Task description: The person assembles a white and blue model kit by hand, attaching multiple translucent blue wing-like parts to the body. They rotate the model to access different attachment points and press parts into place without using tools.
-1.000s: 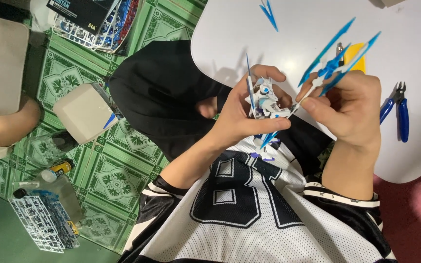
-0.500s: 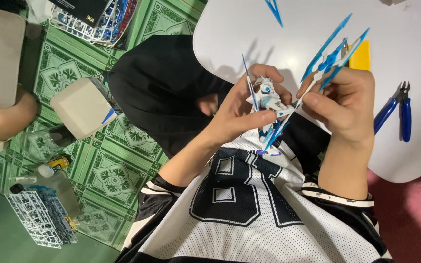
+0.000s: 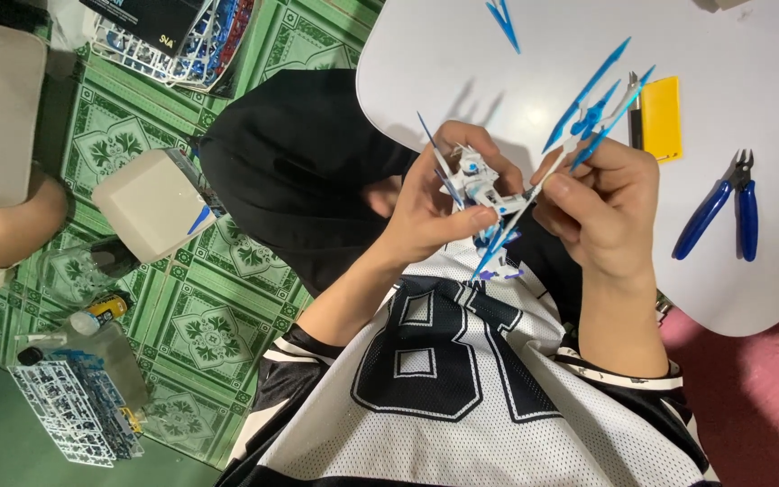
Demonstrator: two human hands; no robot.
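Left hand (image 3: 430, 212) pinches white-and-blue model figure (image 3: 478, 180) by its body, steadying it above the lap. Right hand (image 3: 601, 203) pinches its blue wing blades (image 3: 592, 99) at 1 o'clock, aligning them. Blue nippers (image 3: 723, 207) lie on tabletop (image 3: 750, 298) at 3 o'clock, within reach.

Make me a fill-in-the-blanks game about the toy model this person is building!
1. Both hands, the left hand and the right hand, hold a small white and ____ toy model.
2. The cutters on the white table have ____ handles.
3. The flat card beside the knife is ____.
4. The floor has a ____ pattern.

Missing words: blue; blue; yellow; green
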